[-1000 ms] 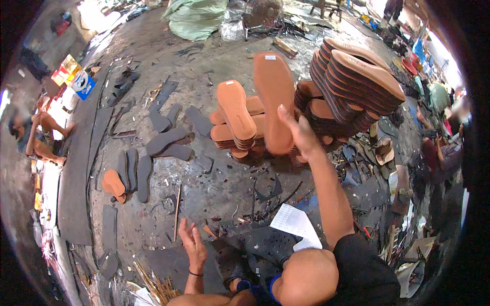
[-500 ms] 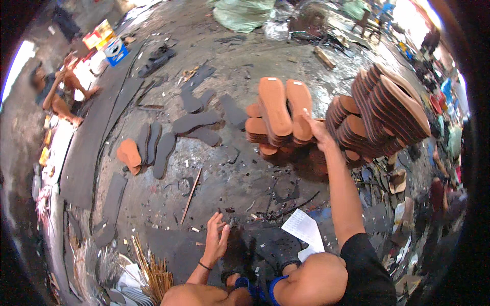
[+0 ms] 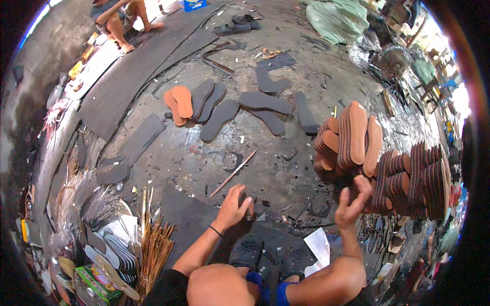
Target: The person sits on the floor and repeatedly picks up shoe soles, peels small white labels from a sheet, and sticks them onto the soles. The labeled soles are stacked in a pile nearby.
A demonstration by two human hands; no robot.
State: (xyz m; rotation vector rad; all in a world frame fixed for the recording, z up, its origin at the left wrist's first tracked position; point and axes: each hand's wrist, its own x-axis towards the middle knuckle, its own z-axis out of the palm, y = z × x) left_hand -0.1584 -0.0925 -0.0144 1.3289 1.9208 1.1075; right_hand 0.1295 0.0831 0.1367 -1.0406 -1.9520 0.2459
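Note:
My left hand (image 3: pixel 233 208) hovers above the dark floor with its fingers apart and nothing in it. Closest to it lies a thin reddish-brown stick (image 3: pixel 232 174). My right hand (image 3: pixel 353 202) is open, fingers loosely curled and empty, just in front of a stack of orange-brown shoe soles (image 3: pixel 353 136). Two tall piles in that stack lean against shorter ones. More stacked brown soles (image 3: pixel 398 186) stand to its right. Farther left, a pair of orange-brown soles (image 3: pixel 182 102) lies beside several dark grey soles (image 3: pixel 219 121) on the floor.
Bundled thin brown sticks (image 3: pixel 153 255) and striped grey-white pieces (image 3: pixel 115 252) sit at lower left. White paper (image 3: pixel 318 246) lies near my right knee. Dark sheets (image 3: pixel 117 97) cover the left floor, where another person (image 3: pixel 120 23) sits. A pale green sack (image 3: pixel 337 20) stands at the back.
My right hand has come off the sole stack and drawn back toward me. The view has turned left, so the soles appear farther right. My left hand stays low and empty.

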